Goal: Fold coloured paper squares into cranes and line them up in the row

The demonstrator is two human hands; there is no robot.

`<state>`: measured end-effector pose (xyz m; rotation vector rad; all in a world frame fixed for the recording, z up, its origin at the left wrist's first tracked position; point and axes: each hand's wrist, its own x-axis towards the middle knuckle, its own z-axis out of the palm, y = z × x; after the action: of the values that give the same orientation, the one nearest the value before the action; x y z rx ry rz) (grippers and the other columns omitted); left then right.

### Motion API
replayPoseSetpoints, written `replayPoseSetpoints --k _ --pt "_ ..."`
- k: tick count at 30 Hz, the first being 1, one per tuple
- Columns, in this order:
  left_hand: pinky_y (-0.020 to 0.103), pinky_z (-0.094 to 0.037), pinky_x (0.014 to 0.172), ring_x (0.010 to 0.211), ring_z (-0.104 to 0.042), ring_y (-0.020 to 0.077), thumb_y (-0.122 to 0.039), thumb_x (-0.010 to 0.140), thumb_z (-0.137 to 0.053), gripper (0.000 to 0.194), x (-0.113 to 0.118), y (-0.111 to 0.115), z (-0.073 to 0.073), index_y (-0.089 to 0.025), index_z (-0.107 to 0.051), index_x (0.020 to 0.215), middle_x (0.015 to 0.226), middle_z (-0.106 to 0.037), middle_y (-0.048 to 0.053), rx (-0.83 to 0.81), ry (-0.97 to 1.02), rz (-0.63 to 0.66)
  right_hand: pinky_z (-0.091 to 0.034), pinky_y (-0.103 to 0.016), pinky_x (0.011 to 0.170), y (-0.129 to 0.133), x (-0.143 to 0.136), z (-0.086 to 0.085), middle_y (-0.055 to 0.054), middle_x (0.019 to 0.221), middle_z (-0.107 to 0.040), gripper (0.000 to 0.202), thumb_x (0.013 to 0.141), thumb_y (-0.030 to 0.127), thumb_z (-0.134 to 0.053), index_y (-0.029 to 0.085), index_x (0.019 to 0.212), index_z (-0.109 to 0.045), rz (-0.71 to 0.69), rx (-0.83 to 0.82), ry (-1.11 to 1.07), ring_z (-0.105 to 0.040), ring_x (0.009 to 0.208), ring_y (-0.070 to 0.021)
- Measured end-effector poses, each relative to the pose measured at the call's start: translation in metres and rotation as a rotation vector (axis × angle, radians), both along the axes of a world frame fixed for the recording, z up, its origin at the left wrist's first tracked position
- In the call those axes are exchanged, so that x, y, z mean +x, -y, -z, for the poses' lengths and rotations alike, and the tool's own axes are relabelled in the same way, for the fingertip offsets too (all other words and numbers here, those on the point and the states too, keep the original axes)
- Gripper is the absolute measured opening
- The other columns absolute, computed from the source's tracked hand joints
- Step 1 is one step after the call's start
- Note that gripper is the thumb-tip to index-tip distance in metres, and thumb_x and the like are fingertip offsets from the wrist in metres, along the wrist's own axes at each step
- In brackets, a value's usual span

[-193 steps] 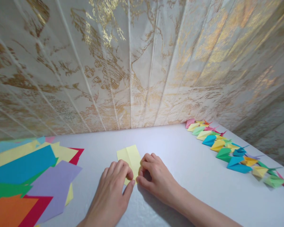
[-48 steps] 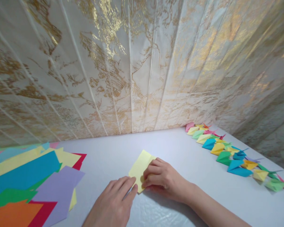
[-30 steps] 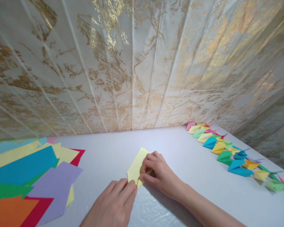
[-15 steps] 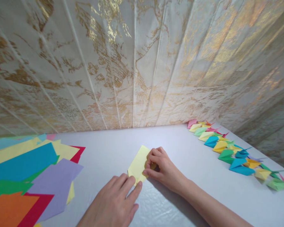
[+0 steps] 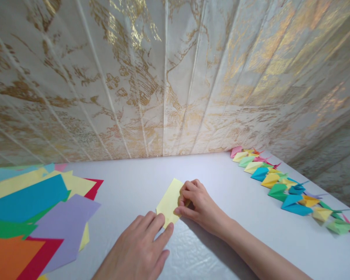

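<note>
A small folded sheet of pale yellow paper [image 5: 169, 198] lies on the white table between my hands. My left hand [image 5: 144, 243] rests palm down at its lower corner, fingers stretched out and fingertips touching the paper. At the paper's right edge, my right hand [image 5: 195, 200] has its thumb and forefinger pinched together on it. The other fingers of that hand are curled, and they hide part of the right edge.
Loose coloured sheets overlap at the left, among them blue [image 5: 29, 198], purple [image 5: 65, 221] and orange [image 5: 13, 256] paper. Several folded paper cranes [image 5: 296, 204] line the table's right side. A patterned white and gold curtain [image 5: 151, 97] hangs behind the table [image 5: 128, 186].
Both hands stay at the yellow paper in nearly the same pose. The whole view has shifted very slightly; nothing has been taken up or let go.
</note>
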<state>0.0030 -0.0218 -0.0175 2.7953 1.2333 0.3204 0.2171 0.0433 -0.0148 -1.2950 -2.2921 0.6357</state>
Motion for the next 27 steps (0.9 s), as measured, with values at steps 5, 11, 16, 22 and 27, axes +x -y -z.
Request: replayPoseSetpoints --k 5,11,16,22,27 --pt "0.036 -0.051 0.085 0.100 -0.062 0.0248 -0.017 0.087 -0.058 0.035 0.002 -0.001 -0.001 -0.027 -0.064 0.120 0.115 -0.068 0.005 -0.034 0.026 -0.014 -0.043 -0.038 0.085 0.000 0.001 -0.002 -0.001 0.085 -0.059 0.020 0.080 0.018 -0.081 0.018 0.070 -0.064 -0.008 -0.012 0.007 -0.049 0.091 -0.0204" --pt "0.036 -0.048 0.079 0.092 -0.061 0.0235 -0.019 0.082 -0.062 0.038 0.001 -0.006 0.017 -0.028 -0.062 0.119 0.107 -0.067 0.002 0.028 0.090 0.003 -0.042 -0.037 0.088 0.001 0.003 -0.004 -0.001 0.089 -0.059 0.021 0.081 0.018 -0.081 0.018 0.070 -0.063 -0.010 -0.075 -0.031 -0.048 0.095 -0.0207" --pt "0.035 -0.046 0.078 0.092 -0.059 0.0231 -0.022 0.083 -0.063 0.038 -0.002 -0.003 0.025 -0.029 -0.060 0.120 0.107 -0.065 0.002 0.066 0.106 0.005 -0.041 -0.037 0.088 0.001 0.003 -0.001 -0.001 0.088 -0.059 0.021 0.080 0.016 -0.081 0.018 0.070 -0.062 -0.005 -0.081 -0.061 -0.048 0.094 -0.0206" --pt "0.039 -0.046 0.083 0.095 -0.060 0.0249 -0.024 0.083 -0.061 0.035 0.000 -0.002 0.028 -0.028 -0.061 0.118 0.109 -0.067 0.003 0.093 0.098 0.004 -0.040 -0.037 0.087 0.000 0.002 0.000 0.000 0.087 -0.059 0.021 0.079 0.016 -0.081 0.018 0.069 -0.063 0.012 -0.070 -0.053 -0.048 0.093 -0.0203" --pt "0.039 -0.048 0.084 0.094 -0.063 0.0245 -0.023 0.084 -0.060 0.034 0.002 -0.002 0.017 -0.025 -0.063 0.118 0.110 -0.071 0.002 0.067 0.065 0.011 -0.040 -0.036 0.087 -0.001 0.000 0.000 0.000 0.085 -0.059 0.022 0.078 0.016 -0.083 0.017 0.068 -0.063 0.020 -0.057 -0.048 -0.048 0.092 -0.0196"
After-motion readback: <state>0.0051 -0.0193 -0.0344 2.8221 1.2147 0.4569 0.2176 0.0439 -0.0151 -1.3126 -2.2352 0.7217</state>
